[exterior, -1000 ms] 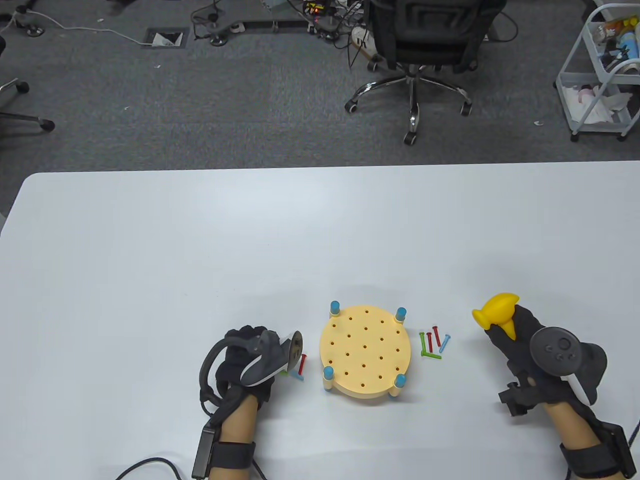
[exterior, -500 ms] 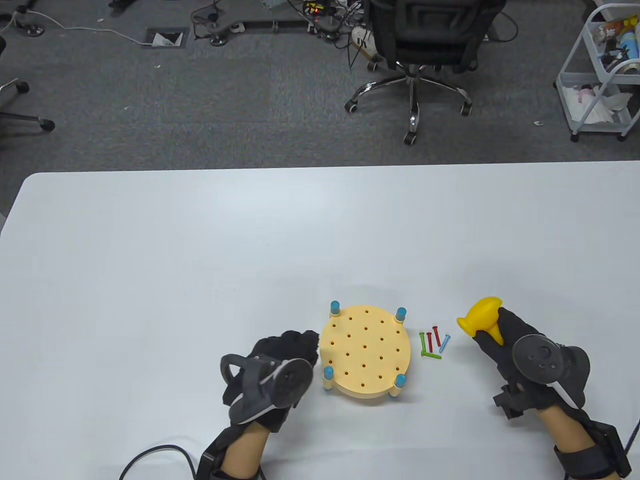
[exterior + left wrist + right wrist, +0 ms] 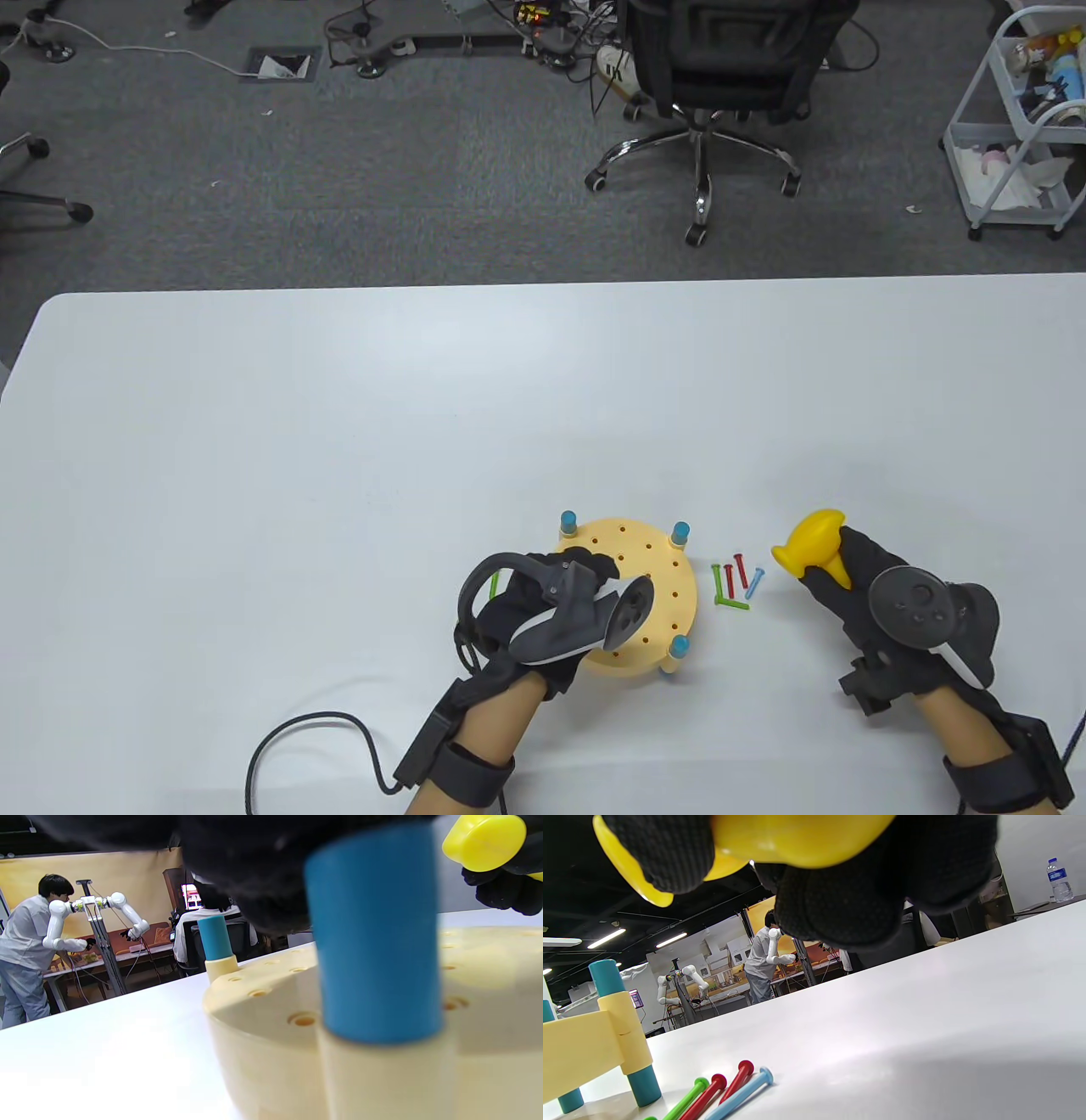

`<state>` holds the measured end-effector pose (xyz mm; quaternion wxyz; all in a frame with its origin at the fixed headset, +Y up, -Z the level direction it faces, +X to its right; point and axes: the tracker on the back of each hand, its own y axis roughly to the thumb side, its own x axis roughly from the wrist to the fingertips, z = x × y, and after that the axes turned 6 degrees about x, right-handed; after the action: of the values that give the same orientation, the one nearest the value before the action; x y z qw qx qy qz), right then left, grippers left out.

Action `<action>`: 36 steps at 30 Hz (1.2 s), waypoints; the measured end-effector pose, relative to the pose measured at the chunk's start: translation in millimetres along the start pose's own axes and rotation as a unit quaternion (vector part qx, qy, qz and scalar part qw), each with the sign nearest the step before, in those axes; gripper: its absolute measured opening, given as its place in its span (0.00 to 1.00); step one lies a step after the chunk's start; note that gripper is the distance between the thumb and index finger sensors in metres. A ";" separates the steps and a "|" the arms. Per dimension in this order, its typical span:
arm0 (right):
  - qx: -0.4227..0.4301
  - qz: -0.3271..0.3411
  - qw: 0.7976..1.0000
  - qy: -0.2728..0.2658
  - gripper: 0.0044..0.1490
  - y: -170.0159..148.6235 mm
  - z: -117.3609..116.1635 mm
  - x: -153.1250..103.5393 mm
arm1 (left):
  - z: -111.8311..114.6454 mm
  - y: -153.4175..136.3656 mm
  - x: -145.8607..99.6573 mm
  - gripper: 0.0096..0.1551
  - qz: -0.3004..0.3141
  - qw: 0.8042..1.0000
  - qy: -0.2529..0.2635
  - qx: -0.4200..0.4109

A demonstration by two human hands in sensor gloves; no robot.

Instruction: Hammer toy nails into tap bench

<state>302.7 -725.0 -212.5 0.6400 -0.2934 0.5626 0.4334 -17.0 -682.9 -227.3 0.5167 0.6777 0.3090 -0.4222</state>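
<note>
The round yellow tap bench [image 3: 662, 586] with blue corner pegs [image 3: 680, 533] stands near the table's front edge; it also fills the left wrist view [image 3: 271, 993]. My left hand [image 3: 585, 567] lies over the bench's left part, and its grip is hidden. A green nail [image 3: 495, 584] shows beside that hand; I cannot tell whether it is held. My right hand [image 3: 848, 577] grips the yellow toy hammer [image 3: 814, 543] to the right of the bench, with its head raised. Several loose red, green and blue nails [image 3: 734, 581] lie between the bench and the hammer, and they also show in the right wrist view [image 3: 721, 1090].
A black cable [image 3: 305, 747] loops on the table behind my left wrist. An office chair [image 3: 721, 76] and a white cart [image 3: 1027, 127] stand on the floor beyond the table's far edge.
My left hand has moved right from the table beside the bench to over the bench's left part. My right hand with the hammer has shifted slightly left.
</note>
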 end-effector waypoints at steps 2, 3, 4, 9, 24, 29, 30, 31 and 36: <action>0.000 -0.001 1.000 0.001 0.40 0.0 0.0 0.1 | 0.9 -0.8 0.6 0.22 -0.003 1.000 0.003 -0.004; 0.000 -0.001 1.000 0.002 0.40 -0.3 -0.3 0.2 | 1.1 -1.0 0.8 0.22 -0.003 1.000 0.003 -0.006; 0.000 0.000 1.000 0.003 0.40 -0.2 -0.6 0.2 | 1.3 -1.0 0.9 0.22 -0.003 1.000 0.003 -0.007; -0.005 0.004 1.000 0.008 0.40 0.1 -2.6 0.3 | 3.1 0.8 1.9 0.22 -0.002 1.000 0.003 -0.006; -0.007 0.004 1.000 0.012 0.40 -0.3 -3.9 0.3 | 3.9 15.1 -0.8 0.22 0.011 0.997 0.039 0.063; -0.010 0.006 1.000 0.016 0.40 0.6 -4.9 0.5 | 4.6 23.7 -6.3 0.22 -0.006 0.991 0.077 0.114; -0.010 0.006 1.000 0.016 0.40 0.6 -4.9 0.5 | 4.3 24.6 -5.9 0.22 -0.005 0.991 0.070 0.111; -0.012 0.008 1.000 0.019 0.40 1.0 -5.1 0.4 | 4.1 25.0 -4.9 0.22 0.000 0.992 0.069 0.110; -0.011 0.009 1.000 0.018 0.40 2.0 -5.3 0.2 | 4.4 19.3 -2.7 0.22 -0.006 0.996 0.050 0.078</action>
<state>298.5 -728.6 -213.6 0.6225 -0.3034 0.5716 0.4401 -2.9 -692.4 -216.9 0.4434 0.7343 0.3051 -0.4137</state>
